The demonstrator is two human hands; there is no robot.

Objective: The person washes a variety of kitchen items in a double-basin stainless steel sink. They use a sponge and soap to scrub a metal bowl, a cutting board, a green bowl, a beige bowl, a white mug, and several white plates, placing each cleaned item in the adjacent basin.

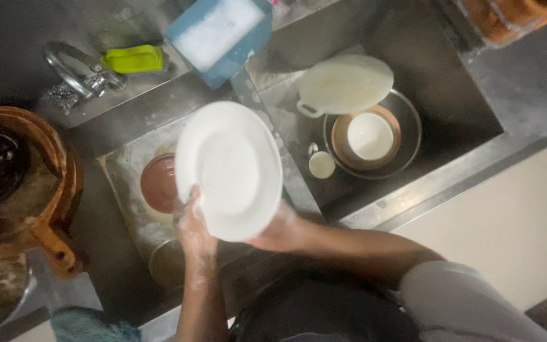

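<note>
Over the left basin of the steel double sink (413,190), a white plate (229,170) is held tilted at its lower rim: the left hand (194,231), soapy, has its fingers closed on the rim, and the right hand (280,231) cups the rim beneath. Wet suds make that grip slippery, so the plate could slide onto the brown dish (158,183) below or knock the divider. Room is tight; the right basin holds a white lid (346,83) and nested bowls (370,136).
</note>
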